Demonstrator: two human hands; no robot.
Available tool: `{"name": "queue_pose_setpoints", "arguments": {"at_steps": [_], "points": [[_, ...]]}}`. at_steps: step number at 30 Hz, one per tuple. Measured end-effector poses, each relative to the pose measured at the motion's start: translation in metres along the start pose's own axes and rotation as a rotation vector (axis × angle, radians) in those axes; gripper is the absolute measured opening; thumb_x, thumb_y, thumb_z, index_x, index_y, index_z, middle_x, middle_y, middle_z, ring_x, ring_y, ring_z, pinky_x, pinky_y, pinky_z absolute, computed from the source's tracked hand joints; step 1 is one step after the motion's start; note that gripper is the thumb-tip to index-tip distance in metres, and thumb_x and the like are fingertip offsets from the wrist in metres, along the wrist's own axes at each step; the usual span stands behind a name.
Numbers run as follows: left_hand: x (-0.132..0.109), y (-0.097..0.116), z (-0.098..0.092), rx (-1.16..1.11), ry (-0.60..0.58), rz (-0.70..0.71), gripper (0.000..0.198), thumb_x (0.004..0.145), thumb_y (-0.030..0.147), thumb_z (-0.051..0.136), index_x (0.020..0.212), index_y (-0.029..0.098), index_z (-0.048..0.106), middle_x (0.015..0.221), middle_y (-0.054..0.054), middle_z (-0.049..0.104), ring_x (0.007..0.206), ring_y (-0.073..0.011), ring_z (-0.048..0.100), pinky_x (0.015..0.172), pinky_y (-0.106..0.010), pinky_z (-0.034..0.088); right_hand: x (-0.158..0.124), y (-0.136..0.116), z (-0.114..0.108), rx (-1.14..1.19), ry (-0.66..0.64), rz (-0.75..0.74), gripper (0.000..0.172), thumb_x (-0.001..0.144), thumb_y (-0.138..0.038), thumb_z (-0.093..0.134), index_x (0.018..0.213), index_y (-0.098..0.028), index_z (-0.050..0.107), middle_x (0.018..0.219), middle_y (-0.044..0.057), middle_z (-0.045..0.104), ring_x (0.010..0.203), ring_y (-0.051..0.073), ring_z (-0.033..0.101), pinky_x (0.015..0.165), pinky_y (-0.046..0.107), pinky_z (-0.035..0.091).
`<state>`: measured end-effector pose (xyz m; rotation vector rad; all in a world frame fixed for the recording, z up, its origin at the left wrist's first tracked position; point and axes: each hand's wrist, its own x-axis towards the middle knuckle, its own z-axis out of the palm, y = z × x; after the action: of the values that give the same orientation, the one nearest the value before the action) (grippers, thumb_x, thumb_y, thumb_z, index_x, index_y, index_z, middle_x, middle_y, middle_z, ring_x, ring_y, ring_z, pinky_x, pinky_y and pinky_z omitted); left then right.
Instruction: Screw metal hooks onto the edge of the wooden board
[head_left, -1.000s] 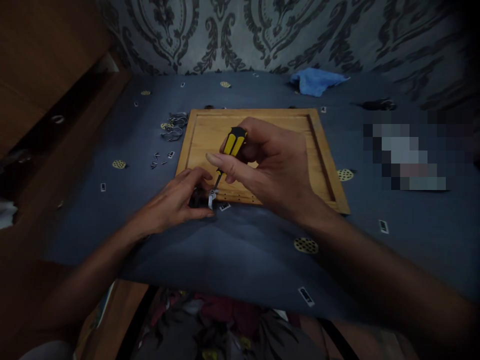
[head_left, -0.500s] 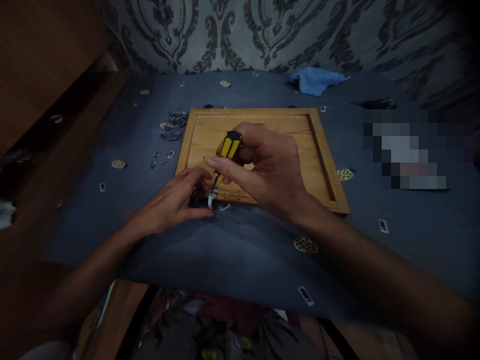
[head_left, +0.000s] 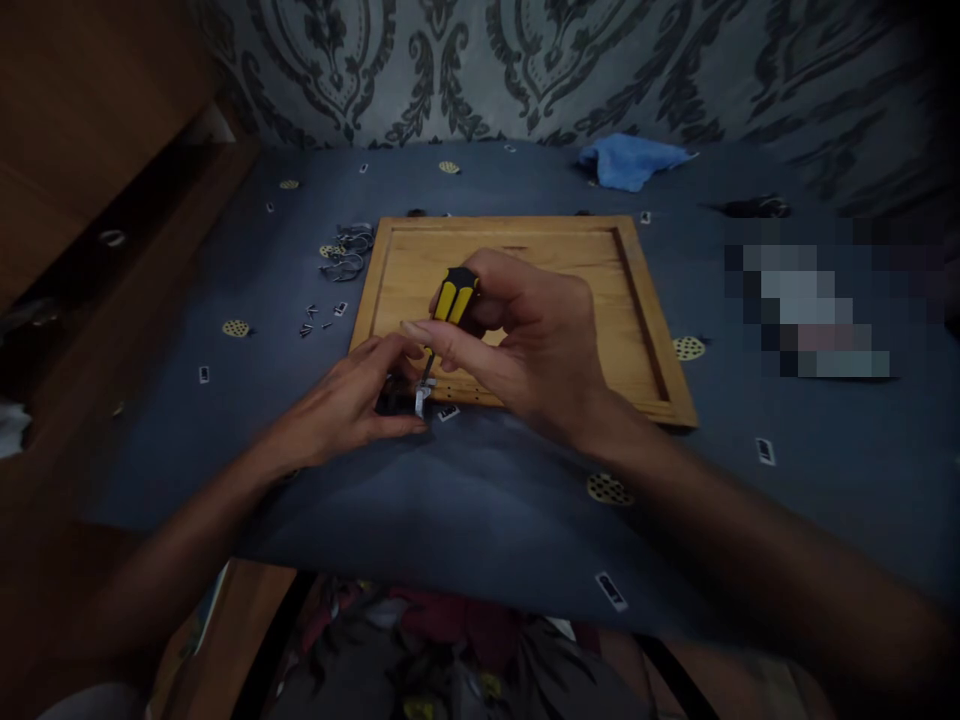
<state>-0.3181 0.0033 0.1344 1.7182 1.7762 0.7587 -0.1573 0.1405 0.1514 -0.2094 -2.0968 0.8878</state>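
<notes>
My right hand (head_left: 536, 340) is closed around the yellow and black handle of a screwdriver (head_left: 456, 297), with the thumb pressed along it. The screwdriver's shaft slants down to a small silvery metal fitting (head_left: 421, 398) at the front edge of a framed wooden panel (head_left: 570, 290). Around the fitting, my left hand (head_left: 352, 395) curls its thumb and fingers, steadying it against the panel's front left part. The panel lies flat, and small dark holes show along its front rail. Whether the tip sits in a screw is too small to tell.
Left of the panel lie several loose screws (head_left: 307, 325) and a group of curved metal pieces (head_left: 346, 255). A blue cloth (head_left: 634, 162) is at the back, a dark tool (head_left: 754, 206) at the right. Wooden furniture (head_left: 97, 150) borders the left side of the patterned blue table cover (head_left: 360, 520).
The screwdriver handle and my right hand have shifted slightly left and down, the handle turning a little. My left hand stays on the metal fitting, and the panel has not moved.
</notes>
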Motion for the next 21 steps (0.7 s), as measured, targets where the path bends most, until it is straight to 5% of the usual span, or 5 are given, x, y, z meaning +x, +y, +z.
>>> {"name": "queue_pose_setpoints", "arguments": {"at_steps": [9, 21], "points": [[0.0000, -0.0010, -0.0010, 0.001, -0.001, -0.001, 0.048, 0.085, 0.051, 0.079, 0.118, 0.027, 0.055, 0.115, -0.007, 0.070, 0.106, -0.0318, 0.071, 0.092, -0.046, 0.060, -0.0029, -0.0006, 0.0021, -0.045, 0.032, -0.042, 0.036, 0.094, -0.038, 0.076, 0.076, -0.023, 0.049, 0.066, -0.005, 0.059, 0.058, 0.012, 0.057, 0.054, 0.026, 0.046], [0.0002, -0.0002, -0.0004, -0.004, -0.009, -0.020, 0.048, 0.083, 0.048, 0.079, 0.116, 0.025, 0.053, 0.118, -0.007, 0.069, 0.112, -0.0313, 0.068, 0.101, -0.048, 0.056, -0.0031, 0.0009, 0.0035, -0.082, 0.080, -0.042, 0.041, 0.094, -0.037, 0.077, 0.074, -0.024, 0.043, 0.065, -0.006, 0.053, 0.052, 0.009, 0.051, 0.048, 0.024, 0.041]]}}
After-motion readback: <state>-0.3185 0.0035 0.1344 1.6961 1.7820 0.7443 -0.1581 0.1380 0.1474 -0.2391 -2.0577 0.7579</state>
